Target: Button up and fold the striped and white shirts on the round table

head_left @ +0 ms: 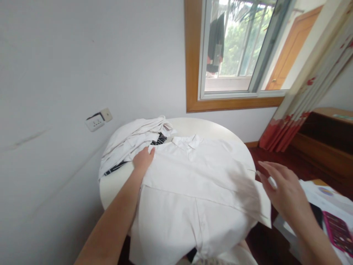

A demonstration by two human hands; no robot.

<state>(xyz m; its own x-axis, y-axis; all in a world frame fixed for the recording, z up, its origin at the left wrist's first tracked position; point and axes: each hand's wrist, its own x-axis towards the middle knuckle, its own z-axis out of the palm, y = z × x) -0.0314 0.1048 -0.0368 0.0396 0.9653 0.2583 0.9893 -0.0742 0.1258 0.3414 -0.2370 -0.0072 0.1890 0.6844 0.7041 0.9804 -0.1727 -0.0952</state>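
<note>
A white collared shirt point(198, 184) lies spread flat, back side up, over a round white table point(113, 186), its collar toward the window. My left hand point(143, 160) rests on the shirt's left shoulder edge with its fingers curled down on the cloth. Over the shirt's right edge, where a sleeve is folded in, hovers my right hand point(281, 187), fingers stretched out and apart and holding nothing.
A pile of white clothes with a black striped piece point(135, 141) lies at the table's far left. A wall socket point(95, 121) is on the left wall. Window point(234, 48), curtain point(311, 92), wooden furniture point(325, 143) and a box with pink items point(335, 217) stand on the right.
</note>
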